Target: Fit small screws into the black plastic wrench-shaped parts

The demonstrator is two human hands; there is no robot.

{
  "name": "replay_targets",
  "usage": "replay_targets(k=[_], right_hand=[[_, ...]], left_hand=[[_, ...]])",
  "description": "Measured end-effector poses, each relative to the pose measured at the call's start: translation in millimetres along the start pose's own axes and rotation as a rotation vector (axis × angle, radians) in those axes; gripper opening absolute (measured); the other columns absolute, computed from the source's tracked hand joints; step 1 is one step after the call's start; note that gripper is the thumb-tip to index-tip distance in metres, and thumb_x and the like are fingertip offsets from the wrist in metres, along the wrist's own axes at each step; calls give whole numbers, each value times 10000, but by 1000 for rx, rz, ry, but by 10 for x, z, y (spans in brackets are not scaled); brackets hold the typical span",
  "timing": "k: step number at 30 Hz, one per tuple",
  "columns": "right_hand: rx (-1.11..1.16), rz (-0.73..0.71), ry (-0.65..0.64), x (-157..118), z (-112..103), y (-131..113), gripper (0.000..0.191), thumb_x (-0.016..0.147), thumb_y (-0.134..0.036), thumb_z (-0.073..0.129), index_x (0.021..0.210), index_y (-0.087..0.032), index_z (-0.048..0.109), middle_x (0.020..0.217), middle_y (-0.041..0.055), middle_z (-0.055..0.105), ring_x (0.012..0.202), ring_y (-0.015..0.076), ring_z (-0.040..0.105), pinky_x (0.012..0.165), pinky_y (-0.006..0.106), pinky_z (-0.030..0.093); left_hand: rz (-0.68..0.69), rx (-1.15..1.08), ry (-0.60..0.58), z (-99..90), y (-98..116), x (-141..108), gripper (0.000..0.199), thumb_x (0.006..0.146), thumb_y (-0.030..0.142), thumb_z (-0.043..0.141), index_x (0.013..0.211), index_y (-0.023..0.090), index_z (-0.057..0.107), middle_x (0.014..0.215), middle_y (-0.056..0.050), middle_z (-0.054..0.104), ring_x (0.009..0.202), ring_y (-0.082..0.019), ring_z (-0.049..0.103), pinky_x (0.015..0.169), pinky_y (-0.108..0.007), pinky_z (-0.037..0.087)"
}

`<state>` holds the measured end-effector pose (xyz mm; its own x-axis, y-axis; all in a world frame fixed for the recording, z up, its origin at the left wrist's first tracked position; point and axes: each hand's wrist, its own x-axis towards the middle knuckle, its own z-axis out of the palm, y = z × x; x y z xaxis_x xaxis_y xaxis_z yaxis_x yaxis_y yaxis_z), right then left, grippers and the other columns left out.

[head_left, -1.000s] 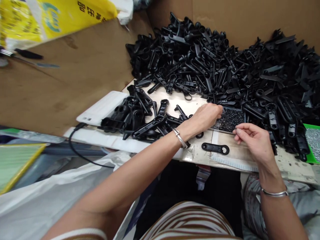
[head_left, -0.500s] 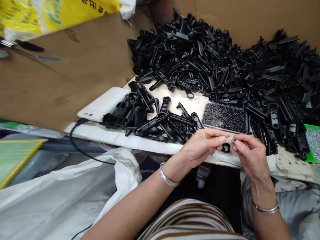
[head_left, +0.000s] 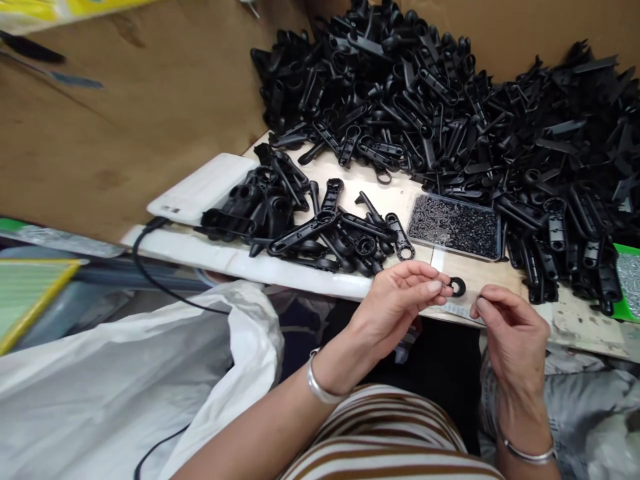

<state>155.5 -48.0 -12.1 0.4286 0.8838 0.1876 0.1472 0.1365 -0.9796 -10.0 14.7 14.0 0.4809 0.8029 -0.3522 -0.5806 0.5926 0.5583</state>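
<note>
My left hand (head_left: 395,300) is closed in a pinch, thumb against forefinger. A tiny thin thing shows at its fingertips, too small to name. Just beyond those fingertips a small black ring (head_left: 457,287) lies at the front of the table. To the right, my right hand (head_left: 515,330) also pinches, with a small dark speck at its fingertips that I cannot make out. Behind the ring sits a clear shallow box (head_left: 499,230) of small black screw-like pieces (head_left: 450,227). Left of the box lie loose black plastic arm-shaped parts (head_left: 305,233), some with ring-shaped ends.
A large heap of similar black parts (head_left: 400,87) fills the back of the table (head_left: 320,163). At left are a white flat device (head_left: 200,187) with a black cable (head_left: 150,287), a cardboard wall (head_left: 125,133) and a white sack (head_left: 165,360). A green tray (head_left: 630,280) stands far right.
My hands have drawn apart, the right one moving right and toward me. The view has tilted slightly downward. The black ring stays put on the table.
</note>
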Motion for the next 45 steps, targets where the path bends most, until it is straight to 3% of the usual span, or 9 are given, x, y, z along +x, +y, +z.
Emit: replay_targets(k=[9,14,24,34,40,45], right_hand=[[-248,-120,-42,-129,113,-69,93,788,-244,729,870,-210,700,814,22,692,688,146,656,666,260,587],[-252,-156,-29,-115,115,-61,99,787,-212,732,877,-219,694,814,7,692,679,132,655,662,240,587],[-322,-225,-38,-136,121,-124,112,796,-175,723,892,-226,695,830,1,696,704,138,664,677,248,586],[-559,-438,-136,-138,93,-217,143,856,-112,646,931,-230,670,881,8,699,764,152,664,732,284,574],[-622,-452,-177,-133,35,-237,195,865,-125,640,1020,-243,644,918,11,700,782,155,675,754,289,584],[-573,-344,-121,-195,54,-214,208,855,-160,662,1052,-224,635,945,20,709,792,151,690,787,289,595]], left_hand=[[28,19,10,29,-153,-45,212,595,138,846,701,110,664,748,-25,724,627,-100,671,667,-200,547],[73,49,24,24,-160,-47,221,583,154,857,693,123,668,740,-21,729,678,-97,673,720,-196,531],[97,99,4,17,-198,-55,177,599,134,838,682,129,681,732,-19,728,663,-85,647,684,-186,512],[176,273,26,-1,-184,-84,111,643,148,803,687,138,702,743,-27,725,685,-104,648,672,-193,519],[259,458,24,13,-150,-115,30,688,136,741,686,148,713,731,-34,716,689,-131,651,684,-223,532],[336,568,74,15,-192,-129,50,705,129,717,691,177,726,747,-29,731,722,-159,674,715,-249,544]])
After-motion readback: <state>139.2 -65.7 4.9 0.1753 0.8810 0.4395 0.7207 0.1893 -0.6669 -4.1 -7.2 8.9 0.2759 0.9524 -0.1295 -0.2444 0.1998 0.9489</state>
